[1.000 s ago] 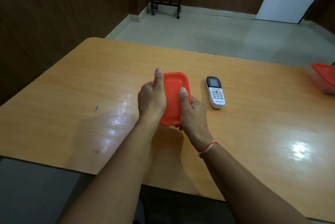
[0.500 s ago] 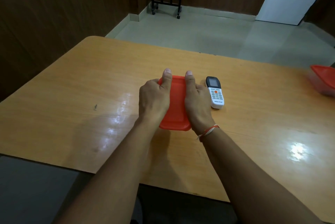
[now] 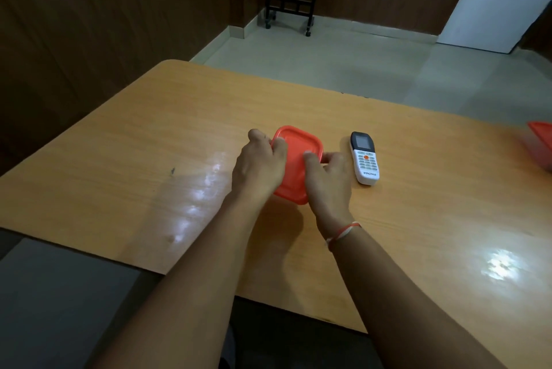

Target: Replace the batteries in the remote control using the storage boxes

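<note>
Both hands, left hand [image 3: 259, 164] and right hand [image 3: 328, 177], grip a closed red box [image 3: 298, 165]; fingers curl around its lid. Remote [image 3: 365, 158] lies untouched: task barely begun.

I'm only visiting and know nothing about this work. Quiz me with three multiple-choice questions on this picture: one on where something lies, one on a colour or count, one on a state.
1. Where does the remote control lie?
A. on the table to the right of the held box
B. on the floor
C. on top of the box lid

2. What colour is the lid of the box that is held?
A. blue
B. orange-red
C. green

3. What is the state of that storage box?
A. lid off, lying beside it
B. tipped on its side
C. lid on, gripped by both hands

Answers:
1 A: it rests on the table, apart from the right hand.
2 B: the lid shows orange-red between the hands.
3 C: the left hand and right hand curl round its edges, lid in place.
</note>
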